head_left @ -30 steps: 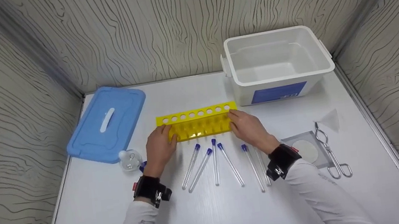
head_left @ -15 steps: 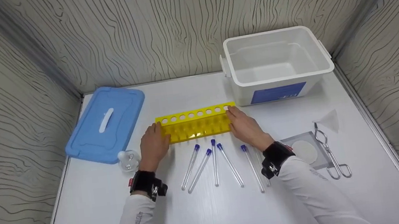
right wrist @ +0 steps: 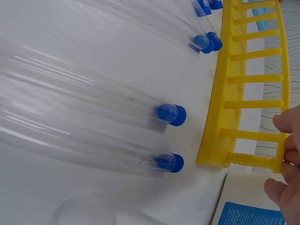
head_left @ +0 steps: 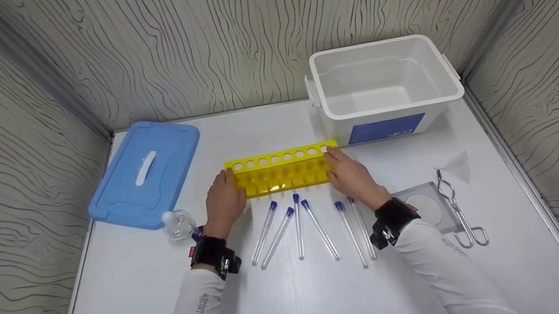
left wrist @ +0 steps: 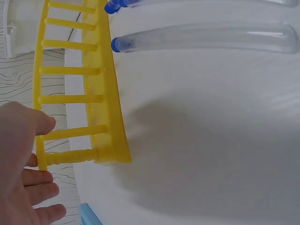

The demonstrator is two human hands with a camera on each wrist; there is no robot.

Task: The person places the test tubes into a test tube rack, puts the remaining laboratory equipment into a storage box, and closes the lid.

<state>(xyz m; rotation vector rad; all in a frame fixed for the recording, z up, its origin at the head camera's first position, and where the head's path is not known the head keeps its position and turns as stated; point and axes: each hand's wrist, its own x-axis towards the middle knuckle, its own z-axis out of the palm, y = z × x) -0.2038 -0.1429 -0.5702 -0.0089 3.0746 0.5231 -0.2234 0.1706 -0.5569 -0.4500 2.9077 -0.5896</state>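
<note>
Lying nearest me on the tabletop (head_left: pixel 298 307) are tubes (head_left: pixel 299 232). Just past them, my left hand (head_left: pixel 223 201) and right hand (head_left: pixel 354 177) pinch the rack (head_left: pixel 284 176) by its upper ends, fingers partly curled; it should be light and stiff, best held there. Behind, rightward, stands a tub (head_left: pixel 396 109).

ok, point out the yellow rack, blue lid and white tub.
Yellow rack (head_left: pixel 283 174): head view, just below its row of holes.
Blue lid (head_left: pixel 145 168): head view, on its white handle.
White tub (head_left: pixel 387 128): head view, front wall, on the blue label.
</note>
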